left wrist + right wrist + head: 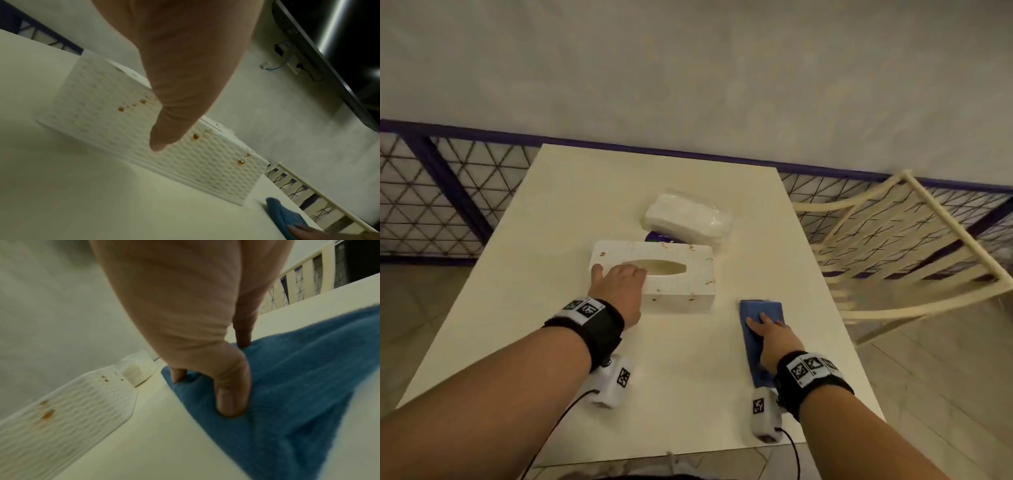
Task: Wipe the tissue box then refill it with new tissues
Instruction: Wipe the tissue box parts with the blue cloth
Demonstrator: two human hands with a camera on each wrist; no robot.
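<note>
left grip: left hand point(619, 284) lies on top of the tissue box point(681, 274) at its left end, fingers curled over toward the oval slot, thumb point(162, 139) down the near side wall; holding the box
right grip: right hand point(774, 332) on the blue cloth point(760, 310), fingers point(230, 402) bent and digging into it; cloth bunches under the fingertips, pinched
tissue box: white, woven texture, brown stains on top and near side; sits mid tabletop point(681, 394), slot up
blue cloth: folded, flat on the tabletop, just right of the box, not touching it
tissue pack point(688, 216): clear wrap, white tissues, right behind the box
chair point(900, 246): cream slatted, past the tabletop's right edge
fence point(448, 192): blue mesh along the wall behind
</note>
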